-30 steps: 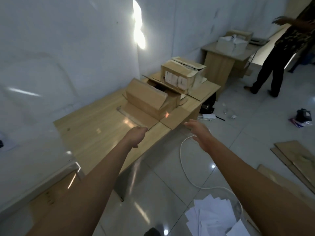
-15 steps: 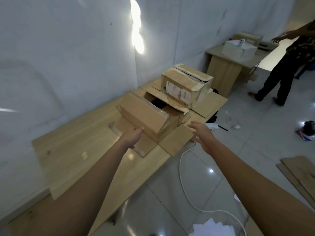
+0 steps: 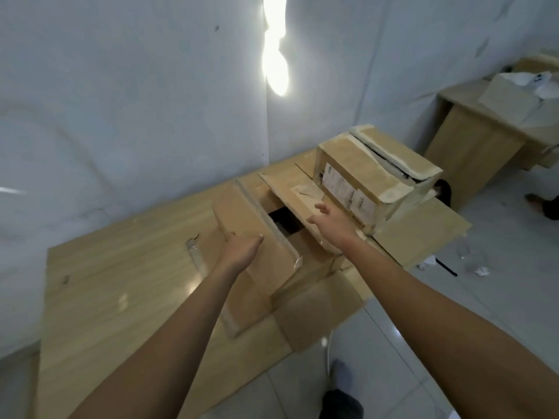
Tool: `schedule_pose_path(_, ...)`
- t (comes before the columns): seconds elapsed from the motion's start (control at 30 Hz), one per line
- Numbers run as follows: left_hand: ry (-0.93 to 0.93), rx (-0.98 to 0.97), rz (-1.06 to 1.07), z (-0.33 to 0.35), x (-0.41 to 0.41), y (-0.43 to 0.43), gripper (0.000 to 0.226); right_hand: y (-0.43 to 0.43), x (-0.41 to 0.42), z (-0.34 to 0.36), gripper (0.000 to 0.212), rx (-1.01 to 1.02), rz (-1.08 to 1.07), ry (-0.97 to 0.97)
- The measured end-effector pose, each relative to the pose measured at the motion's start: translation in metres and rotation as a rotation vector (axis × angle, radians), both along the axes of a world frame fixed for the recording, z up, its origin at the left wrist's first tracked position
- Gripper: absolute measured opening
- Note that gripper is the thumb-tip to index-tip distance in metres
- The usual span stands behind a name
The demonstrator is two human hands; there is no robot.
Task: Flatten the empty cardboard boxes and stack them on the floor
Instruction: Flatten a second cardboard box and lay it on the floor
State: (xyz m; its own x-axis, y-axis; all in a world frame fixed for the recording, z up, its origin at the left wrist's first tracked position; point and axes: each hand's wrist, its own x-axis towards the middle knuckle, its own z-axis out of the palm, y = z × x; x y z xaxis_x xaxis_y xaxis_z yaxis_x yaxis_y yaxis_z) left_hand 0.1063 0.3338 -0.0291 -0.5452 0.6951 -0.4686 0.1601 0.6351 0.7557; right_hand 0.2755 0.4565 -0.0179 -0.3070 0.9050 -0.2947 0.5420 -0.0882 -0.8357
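Note:
A large open cardboard box (image 3: 308,267) lies on a light wooden table (image 3: 121,282), its flaps spread out and a dark gap showing inside. A smaller box with white labels (image 3: 363,176) sits on its far flap. My left hand (image 3: 242,249) rests open on the near top flap of the large box. My right hand (image 3: 329,222) reaches over the far flap, fingers apart, close to the labelled box. Neither hand grips anything.
A white wall runs behind the table. A second wooden desk (image 3: 472,137) with an open box (image 3: 514,98) stands at the far right. A white cable (image 3: 328,352) and small litter (image 3: 481,270) lie on the tiled floor, with a dark foot (image 3: 341,403) below.
I have come closer to the table. Both hands have moved forward from in front of the box onto its flaps; the right hand crossed from beside the table edge to the far flap.

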Motion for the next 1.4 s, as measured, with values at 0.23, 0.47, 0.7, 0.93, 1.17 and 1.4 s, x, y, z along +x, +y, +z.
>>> schedule_pose_path(0.23, 0.037, -0.122, 0.315, -0.011, 0.026, 0.061, 0.128, 0.058, -0.026, -0.023, 0.081, -0.060, 0.319, -0.165)
schedule_pose_path(0.47, -0.032, -0.146, 0.317, -0.021, 0.015, 0.068, 0.102, 0.108, -0.027, -0.015, 0.069, -0.011, 0.342, -0.130)
schedule_pose_path(0.7, -0.117, -0.082, 0.310, -0.025, -0.004, 0.064, 0.069, 0.150, 0.020, -0.023, 0.069, 0.785, 0.559, -0.741)
schedule_pose_path(0.93, -0.174, 0.031, 0.410, -0.017, -0.005, 0.044, 0.034, 0.118, -0.008, -0.075, 0.102, 0.390, 0.885, -0.860)
schedule_pose_path(1.17, 0.499, -0.025, 0.444, -0.017, -0.019, -0.010, 0.061, 0.101, -0.013, -0.093, 0.115, 0.233, 0.917, -0.807)
schedule_pose_path(1.4, 0.244, -0.425, 0.107, -0.074, 0.013, -0.005, 0.080, 0.106, -0.016, -0.090, 0.101, 0.170, 0.930, -0.760)
